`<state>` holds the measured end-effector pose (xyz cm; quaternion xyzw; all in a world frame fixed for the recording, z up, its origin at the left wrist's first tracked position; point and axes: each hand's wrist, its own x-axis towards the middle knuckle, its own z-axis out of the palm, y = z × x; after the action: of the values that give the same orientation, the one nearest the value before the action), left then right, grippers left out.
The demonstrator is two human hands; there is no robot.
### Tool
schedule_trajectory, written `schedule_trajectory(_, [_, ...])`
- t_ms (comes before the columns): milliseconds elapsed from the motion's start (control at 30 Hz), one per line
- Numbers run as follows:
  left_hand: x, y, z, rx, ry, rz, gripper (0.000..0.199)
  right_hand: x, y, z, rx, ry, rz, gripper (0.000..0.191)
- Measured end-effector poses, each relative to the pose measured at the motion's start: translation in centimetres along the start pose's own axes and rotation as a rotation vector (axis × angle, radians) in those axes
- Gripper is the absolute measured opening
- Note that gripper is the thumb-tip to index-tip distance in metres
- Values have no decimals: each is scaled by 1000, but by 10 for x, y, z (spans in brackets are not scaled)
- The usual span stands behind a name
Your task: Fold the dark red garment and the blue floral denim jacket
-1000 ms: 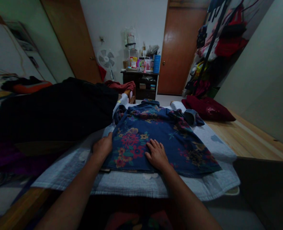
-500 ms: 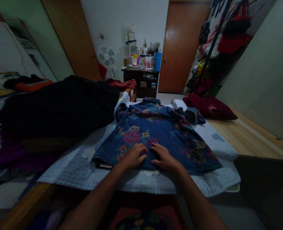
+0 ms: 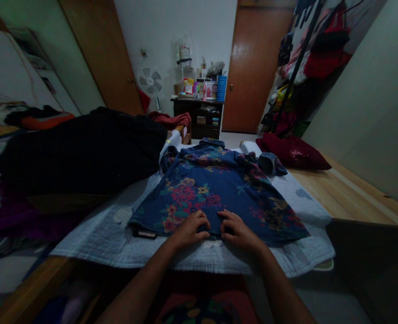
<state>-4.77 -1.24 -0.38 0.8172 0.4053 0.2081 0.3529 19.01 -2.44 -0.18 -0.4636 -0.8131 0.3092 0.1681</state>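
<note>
A dark blue floral shirt (image 3: 219, 180) lies spread out, its collar at the far end and its hem toward me. Near the middle of the hem, my left hand (image 3: 192, 228) rests on the cloth with bent fingers, its thumb apart from them. To its right, my right hand (image 3: 238, 230) touches the same hem area, fingers also curved and apart from the thumb. No cloth is visibly pinched in either hand. Beneath the shirt is a pale blue quilted cloth (image 3: 124, 245). A small dark flat object (image 3: 146, 235) peeks out under the hem's left corner.
A large black cloth heap (image 3: 84, 153) lies to the left, over purple fabric (image 3: 33, 216). A dark red pillow (image 3: 293, 153) sits on a wooden surface (image 3: 350, 193) at right. Farther back are a white fan (image 3: 150, 81), a cluttered dark shelf (image 3: 199, 108) and hanging clothes and bags (image 3: 327, 58).
Both hands have slid a little toward me, down to the hem, and their fingers are more bent. The right hand has also shifted slightly right. The shirt stays spread out.
</note>
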Motion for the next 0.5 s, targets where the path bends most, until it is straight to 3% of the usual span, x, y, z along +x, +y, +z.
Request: schedule_trajectory(500, [-14, 5, 17, 162, 127, 94, 7, -1, 4, -2, 56, -5, -73, 10])
